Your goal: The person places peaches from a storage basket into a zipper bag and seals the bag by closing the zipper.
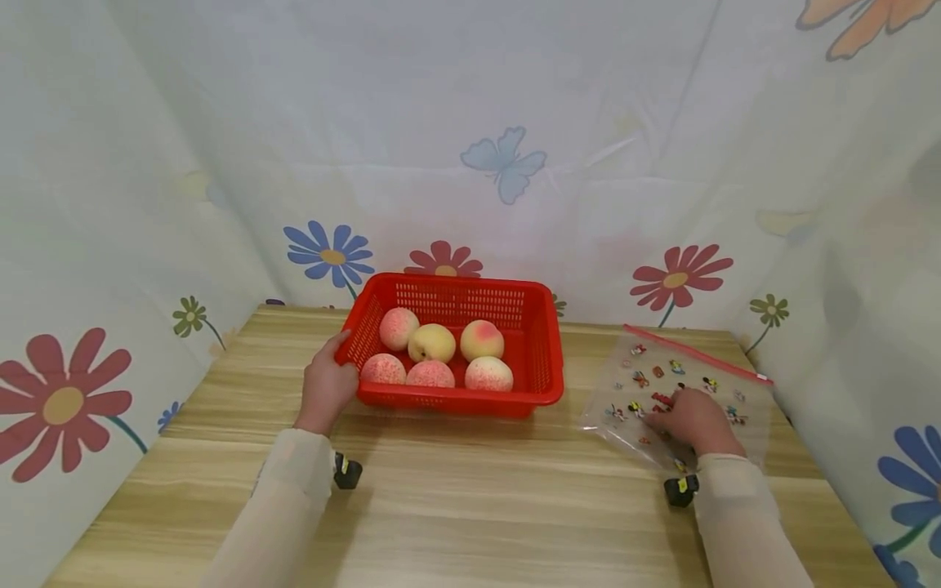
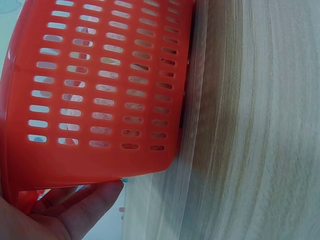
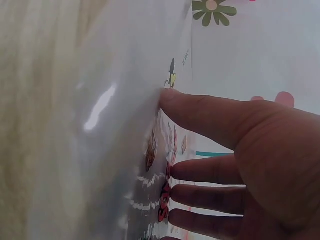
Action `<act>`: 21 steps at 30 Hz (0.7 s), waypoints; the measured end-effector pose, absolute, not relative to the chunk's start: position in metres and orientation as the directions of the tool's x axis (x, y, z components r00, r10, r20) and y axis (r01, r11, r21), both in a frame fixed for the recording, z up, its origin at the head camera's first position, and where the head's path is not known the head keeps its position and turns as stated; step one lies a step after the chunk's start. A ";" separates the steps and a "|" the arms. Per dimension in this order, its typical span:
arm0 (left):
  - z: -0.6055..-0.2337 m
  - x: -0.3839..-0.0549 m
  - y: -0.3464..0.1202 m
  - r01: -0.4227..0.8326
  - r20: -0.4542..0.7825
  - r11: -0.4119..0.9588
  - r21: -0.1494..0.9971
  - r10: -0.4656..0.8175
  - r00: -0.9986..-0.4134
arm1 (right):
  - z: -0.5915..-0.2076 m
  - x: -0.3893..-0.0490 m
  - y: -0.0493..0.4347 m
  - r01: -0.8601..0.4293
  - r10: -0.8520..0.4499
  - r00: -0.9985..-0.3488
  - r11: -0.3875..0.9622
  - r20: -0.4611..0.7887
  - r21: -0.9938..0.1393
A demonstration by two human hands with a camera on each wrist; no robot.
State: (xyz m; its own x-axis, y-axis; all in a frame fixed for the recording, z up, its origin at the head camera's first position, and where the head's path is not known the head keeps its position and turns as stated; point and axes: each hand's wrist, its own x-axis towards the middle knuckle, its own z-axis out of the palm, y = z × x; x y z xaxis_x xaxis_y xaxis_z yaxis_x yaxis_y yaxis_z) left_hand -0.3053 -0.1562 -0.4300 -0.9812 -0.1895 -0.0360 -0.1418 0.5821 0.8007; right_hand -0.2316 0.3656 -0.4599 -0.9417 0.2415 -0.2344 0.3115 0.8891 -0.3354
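My left hand [image 1: 327, 387] grips the left end of a red plastic basket [image 1: 448, 400], with its fingers [image 2: 95, 207] bent round the end wall. Inside the basket lie several peaches [image 1: 430, 343], some yellowish and some speckled pink. Over on the right, my right hand [image 1: 694, 420] rests on a clear zip bag [image 1: 610, 392] printed with small cartoon figures. In the right wrist view, the thumb and fairly straight fingertips [image 3: 192, 170] touch the bag's surface. The bag lies flat, its red zip strip [image 1: 698, 353] along the far edge.
A wood-grain table [image 1: 500, 498] carries both the basket and the bag. White cloth [image 1: 412, 98] printed with flowers and butterflies stands behind the table and along both sides. Each wrist wears a small black camera [image 1: 347, 472].
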 end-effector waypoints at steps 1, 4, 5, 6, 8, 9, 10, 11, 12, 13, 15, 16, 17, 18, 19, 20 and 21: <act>-0.430 -0.305 -0.156 -0.140 -0.033 0.582 0.801 -0.189 -0.981 | -0.460 -0.232 0.366 0.310 0.239 -0.942 0.889 -0.235 -0.337; -0.429 -0.304 -0.156 -0.134 -0.028 0.584 0.800 -0.186 -0.982 | -0.458 -0.232 0.367 0.297 0.225 -0.945 0.895 -0.239 -0.333; -0.429 -0.304 -0.156 -0.133 -0.027 0.585 0.800 -0.186 -0.982 | -0.458 -0.232 0.367 0.292 0.218 -0.946 0.897 -0.242 -0.331; -0.429 -0.304 -0.156 -0.130 -0.025 0.586 0.800 -0.185 -0.983 | -0.457 -0.232 0.367 0.284 0.210 -0.947 0.901 -0.242 -0.329; -0.429 -0.304 -0.156 -0.128 -0.023 0.583 0.802 -0.184 -0.983 | -0.456 -0.233 0.368 0.258 0.189 -0.954 0.912 -0.230 -0.319; -0.429 -0.304 -0.157 -0.128 -0.022 0.582 0.803 -0.186 -0.982 | -0.456 -0.233 0.368 0.247 0.181 -0.957 0.916 -0.225 -0.317; -0.429 -0.304 -0.157 -0.128 -0.020 0.582 0.803 -0.188 -0.982 | -0.456 -0.233 0.369 0.236 0.171 -0.961 0.920 -0.219 -0.313; -0.429 -0.304 -0.157 -0.128 -0.019 0.582 0.803 -0.190 -0.982 | -0.456 -0.233 0.369 0.228 0.165 -0.963 0.922 -0.214 -0.314; -0.429 -0.304 -0.157 -0.129 -0.019 0.581 0.804 -0.192 -0.981 | -0.456 -0.233 0.369 0.220 0.159 -0.965 0.924 -0.210 -0.313; -0.429 -0.304 -0.157 -0.129 -0.018 0.582 0.803 -0.193 -0.981 | -0.456 -0.233 0.370 0.214 0.154 -0.966 0.925 -0.206 -0.313; -0.428 -0.304 -0.157 -0.132 -0.021 0.583 0.802 -0.194 -0.981 | -0.456 -0.233 0.370 0.211 0.150 -0.967 0.926 -0.208 -0.314; -0.429 -0.304 -0.157 -0.131 -0.019 0.584 0.801 -0.194 -0.981 | -0.456 -0.233 0.371 0.211 0.149 -0.966 0.925 -0.210 -0.315; -0.429 -0.304 -0.156 -0.131 -0.019 0.584 0.801 -0.193 -0.981 | -0.456 -0.233 0.371 0.211 0.148 -0.966 0.925 -0.212 -0.317; -0.428 -0.304 -0.156 -0.133 -0.022 0.584 0.801 -0.194 -0.981 | -0.456 -0.233 0.371 0.210 0.146 -0.966 0.924 -0.214 -0.320; -0.428 -0.304 -0.156 -0.135 -0.024 0.583 0.801 -0.194 -0.981 | -0.456 -0.233 0.371 0.209 0.144 -0.966 0.924 -0.215 -0.321; -0.428 -0.304 -0.156 -0.137 -0.025 0.583 0.801 -0.195 -0.980 | -0.455 -0.233 0.371 0.211 0.145 -0.965 0.922 -0.218 -0.323; -0.428 -0.304 -0.155 -0.137 -0.026 0.583 0.801 -0.196 -0.980 | -0.455 -0.233 0.371 0.218 0.148 -0.963 0.919 -0.224 -0.327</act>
State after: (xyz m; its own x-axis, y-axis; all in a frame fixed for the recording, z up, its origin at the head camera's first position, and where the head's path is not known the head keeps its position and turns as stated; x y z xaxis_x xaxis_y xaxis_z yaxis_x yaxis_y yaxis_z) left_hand -0.3039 -0.1552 -0.4282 -0.9803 -0.1958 -0.0256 -0.1373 0.5828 0.8009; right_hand -0.2325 0.3709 -0.4548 -0.9632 0.1484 -0.2239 0.2177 0.9195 -0.3274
